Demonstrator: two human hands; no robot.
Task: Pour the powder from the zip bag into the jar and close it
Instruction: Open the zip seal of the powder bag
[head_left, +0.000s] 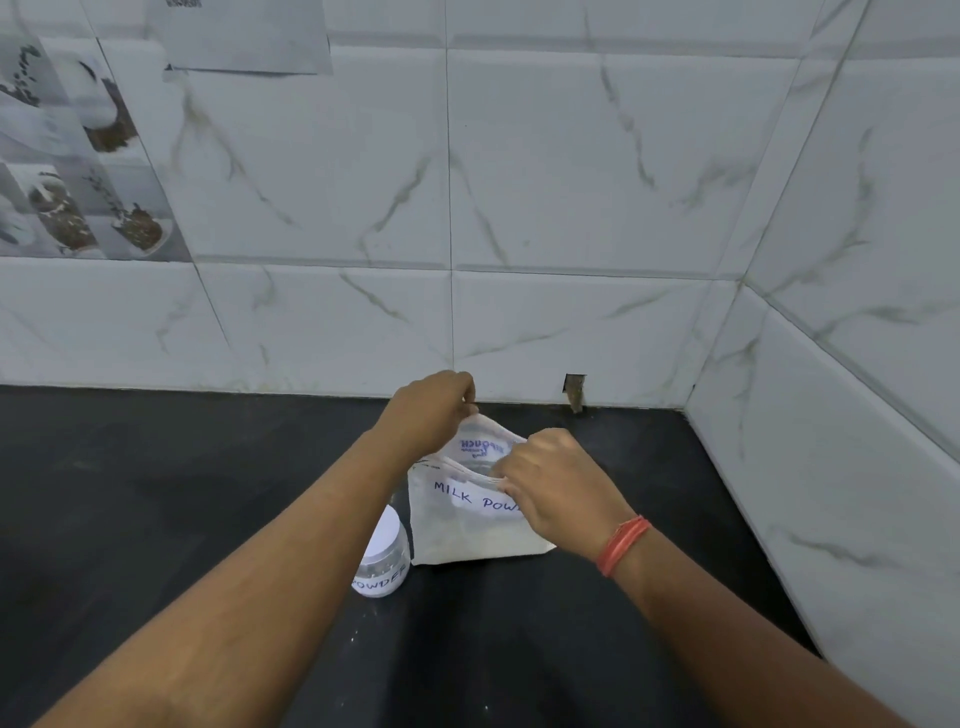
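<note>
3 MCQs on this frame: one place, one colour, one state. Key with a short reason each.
1. Where does the jar stand relative to the zip bag?
A. To its left on the counter
B. To its right against the side wall
C. Inside it

2. What colour is the band on the right wrist?
A. Blue
B. Orange-red
C. Green

3. What state is the zip bag's mouth in?
A. Sealed flat
B. Pulled apart by both hands
C. Tipped over the jar

Key: 1 A, the jar sits beside the bag's left edge. 2 B, orange-red shows on the wrist. 3 B, the left hand and right hand each pinch one side of the top, with a gap between.
</note>
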